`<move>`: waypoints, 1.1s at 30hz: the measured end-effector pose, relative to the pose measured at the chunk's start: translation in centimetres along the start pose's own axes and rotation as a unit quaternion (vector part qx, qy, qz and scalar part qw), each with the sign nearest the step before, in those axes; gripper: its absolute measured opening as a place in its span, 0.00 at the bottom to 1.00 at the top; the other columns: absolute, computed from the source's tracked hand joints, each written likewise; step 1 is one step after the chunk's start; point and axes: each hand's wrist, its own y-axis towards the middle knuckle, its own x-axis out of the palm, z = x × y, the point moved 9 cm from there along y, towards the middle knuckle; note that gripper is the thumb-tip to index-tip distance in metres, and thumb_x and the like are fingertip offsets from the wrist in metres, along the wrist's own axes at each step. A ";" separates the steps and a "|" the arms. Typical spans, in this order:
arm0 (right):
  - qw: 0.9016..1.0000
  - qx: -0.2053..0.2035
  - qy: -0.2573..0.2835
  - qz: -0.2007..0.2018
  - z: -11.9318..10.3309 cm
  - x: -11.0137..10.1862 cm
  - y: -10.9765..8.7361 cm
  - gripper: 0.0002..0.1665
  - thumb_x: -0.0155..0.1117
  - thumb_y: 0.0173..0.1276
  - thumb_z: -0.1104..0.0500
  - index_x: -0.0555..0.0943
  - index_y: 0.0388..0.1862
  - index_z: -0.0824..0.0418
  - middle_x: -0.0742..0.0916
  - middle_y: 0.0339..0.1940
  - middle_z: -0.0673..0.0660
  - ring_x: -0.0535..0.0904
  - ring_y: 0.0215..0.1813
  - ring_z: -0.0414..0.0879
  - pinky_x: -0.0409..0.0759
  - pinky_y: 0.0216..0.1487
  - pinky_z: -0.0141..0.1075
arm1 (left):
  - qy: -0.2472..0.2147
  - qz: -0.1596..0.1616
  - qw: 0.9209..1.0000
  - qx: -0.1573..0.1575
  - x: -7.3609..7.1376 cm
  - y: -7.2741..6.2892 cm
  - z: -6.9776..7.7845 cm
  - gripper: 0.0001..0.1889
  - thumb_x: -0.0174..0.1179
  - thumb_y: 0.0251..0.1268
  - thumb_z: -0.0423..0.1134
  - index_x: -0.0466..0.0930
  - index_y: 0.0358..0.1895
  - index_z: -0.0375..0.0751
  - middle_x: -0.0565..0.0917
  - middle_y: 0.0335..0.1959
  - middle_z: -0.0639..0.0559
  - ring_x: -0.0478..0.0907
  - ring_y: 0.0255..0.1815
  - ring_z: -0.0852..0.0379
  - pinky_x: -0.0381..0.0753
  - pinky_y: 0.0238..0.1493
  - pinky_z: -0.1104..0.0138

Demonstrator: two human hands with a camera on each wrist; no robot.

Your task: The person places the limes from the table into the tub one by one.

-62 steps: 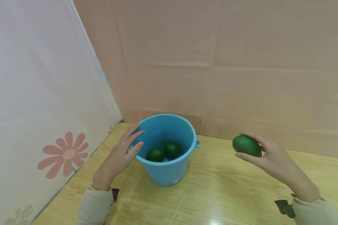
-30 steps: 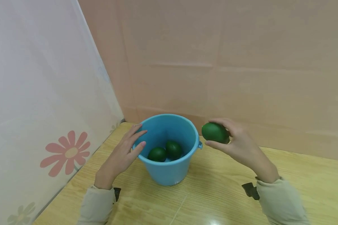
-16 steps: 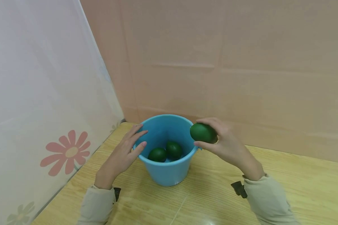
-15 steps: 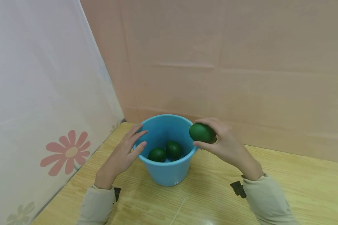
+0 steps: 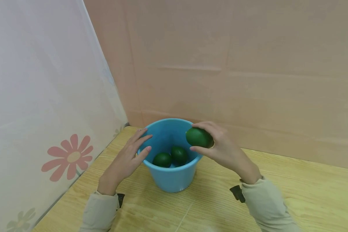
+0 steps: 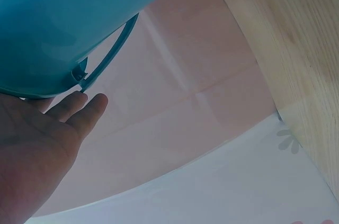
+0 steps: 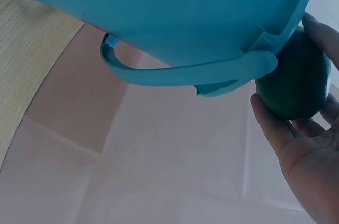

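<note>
A light blue bucket (image 5: 171,178) stands upright on the wooden table, with two dark green, smooth, egg-shaped avocados, one at the left (image 5: 162,159) and one at the right (image 5: 178,155), lying inside. My right hand (image 5: 220,146) holds a third avocado (image 5: 199,137) between thumb and fingers, over the bucket's right rim. In the right wrist view that avocado (image 7: 296,78) appears beside the rim and the handle hinge. At the left rim, my left hand (image 5: 126,161) rests with fingers spread and fairly straight, holding nothing. The left wrist view shows its fingertips close below the bucket's rim.
The blue handle (image 7: 180,74) hangs down behind the bucket. A beige-pink sheet (image 5: 249,80) rises along the table's back edge, and a white sheet with printed flowers (image 5: 23,96) borders the left. Bare wooden tabletop (image 5: 307,180) extends to the right.
My right hand has carried its avocado leftward from beside the bucket to over the right rim. My left hand has stayed at the left rim, and the two avocados inside have not moved.
</note>
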 end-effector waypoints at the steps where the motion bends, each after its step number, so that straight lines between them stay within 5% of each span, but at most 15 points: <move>1: 1.000 0.001 0.003 -0.002 0.0 0.1 0.1 0.36 0.80 0.54 0.55 0.77 0.63 0.57 0.82 0.61 0.52 0.80 0.55 0.46 0.84 0.50 0.40 | 0.000 0.000 1.000 0.000 0.0 0.0 0.0 0.28 0.46 0.78 0.54 0.65 0.74 0.47 0.52 0.82 0.51 0.41 0.83 0.42 0.54 0.73 0.33; 33: 0.995 0.026 0.025 -0.098 0.0 5.1 1.7 0.36 0.77 0.58 0.52 0.76 0.64 0.57 0.82 0.60 0.54 0.80 0.56 0.48 0.82 0.52 0.42 | 0.007 0.004 1.000 -0.003 0.0 0.2 0.0 0.27 0.46 0.78 0.54 0.66 0.74 0.48 0.53 0.81 0.52 0.41 0.83 0.43 0.55 0.72 0.33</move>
